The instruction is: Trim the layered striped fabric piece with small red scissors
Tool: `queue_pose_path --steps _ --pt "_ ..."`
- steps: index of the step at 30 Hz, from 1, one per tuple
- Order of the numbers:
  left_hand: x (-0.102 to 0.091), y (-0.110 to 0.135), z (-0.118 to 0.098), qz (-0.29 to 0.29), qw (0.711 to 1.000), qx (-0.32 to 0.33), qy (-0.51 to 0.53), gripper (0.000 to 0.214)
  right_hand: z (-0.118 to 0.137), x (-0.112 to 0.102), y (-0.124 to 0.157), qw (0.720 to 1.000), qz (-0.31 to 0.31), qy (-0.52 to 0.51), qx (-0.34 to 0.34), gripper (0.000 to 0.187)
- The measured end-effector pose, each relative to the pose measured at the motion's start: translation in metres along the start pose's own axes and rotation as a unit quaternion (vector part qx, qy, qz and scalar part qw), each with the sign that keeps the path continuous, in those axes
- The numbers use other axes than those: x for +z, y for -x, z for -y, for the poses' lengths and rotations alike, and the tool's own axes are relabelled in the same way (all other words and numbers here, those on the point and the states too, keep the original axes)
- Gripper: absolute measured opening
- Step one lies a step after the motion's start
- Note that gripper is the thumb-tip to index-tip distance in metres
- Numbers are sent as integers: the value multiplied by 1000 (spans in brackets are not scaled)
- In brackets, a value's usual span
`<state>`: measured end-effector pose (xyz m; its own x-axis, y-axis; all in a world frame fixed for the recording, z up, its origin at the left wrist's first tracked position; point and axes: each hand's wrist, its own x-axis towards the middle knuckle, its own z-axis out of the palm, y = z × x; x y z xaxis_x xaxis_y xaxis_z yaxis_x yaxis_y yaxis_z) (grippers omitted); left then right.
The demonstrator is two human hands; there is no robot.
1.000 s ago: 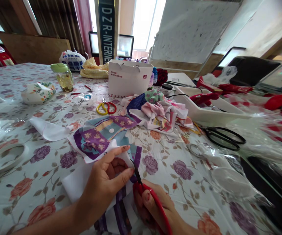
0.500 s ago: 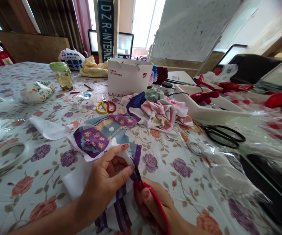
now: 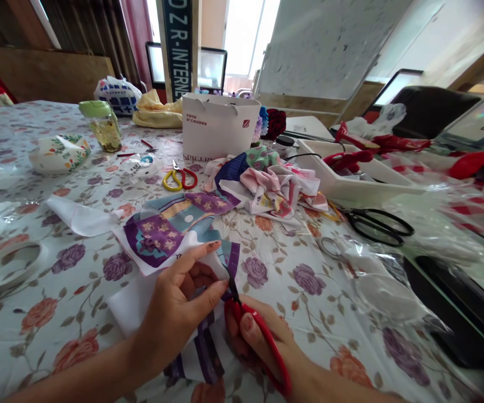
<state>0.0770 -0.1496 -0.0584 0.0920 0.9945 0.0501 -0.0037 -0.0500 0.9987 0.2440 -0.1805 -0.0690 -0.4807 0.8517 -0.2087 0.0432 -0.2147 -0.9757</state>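
Observation:
My right hand (image 3: 263, 330) grips red-handled scissors (image 3: 273, 358), its thumb and fingers around the loops. Their dark blades meet the edge of a printed fabric piece (image 3: 158, 238) in purple, teal and white. Just left of the blades, my left hand (image 3: 183, 296) pinches that fabric between thumb and fingers, the index finger stretched over it. Part of the cloth hangs below my hands, showing dark purple stripes and white. How far the blades are apart is hard to make out.
Beyond the fabric lie yellow-and-red-handled scissors (image 3: 178, 178) and a heap of printed cloth (image 3: 275, 182). A white paper bag (image 3: 220, 126) stands behind. At right are black scissors (image 3: 378, 224) and a white tray (image 3: 351, 187); at left, a tape roll (image 3: 7, 266) and a green-lidded jar (image 3: 103, 126).
The whole view has shifted slightly, so most things sit a little further left and higher. Both hands keep nearly the same hold on the fabric and scissors.

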Motion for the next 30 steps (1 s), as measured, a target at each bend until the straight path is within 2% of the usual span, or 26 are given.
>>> queue_pose_path --steps 4,18,23,30 --pt "0 0 -2 -4 1000 3 -14 43 0 1 -2 1000 -5 -5 -9 58" --pt "-1 0 0 11 999 -10 32 45 -2 1 -2 1000 -9 0 -14 59" --pt "-1 1 3 14 999 -10 30 45 -6 1 -1 999 -21 23 -24 57" --pt "0 1 3 4 1000 -9 30 45 -6 2 -1 998 -23 2 -55 55"
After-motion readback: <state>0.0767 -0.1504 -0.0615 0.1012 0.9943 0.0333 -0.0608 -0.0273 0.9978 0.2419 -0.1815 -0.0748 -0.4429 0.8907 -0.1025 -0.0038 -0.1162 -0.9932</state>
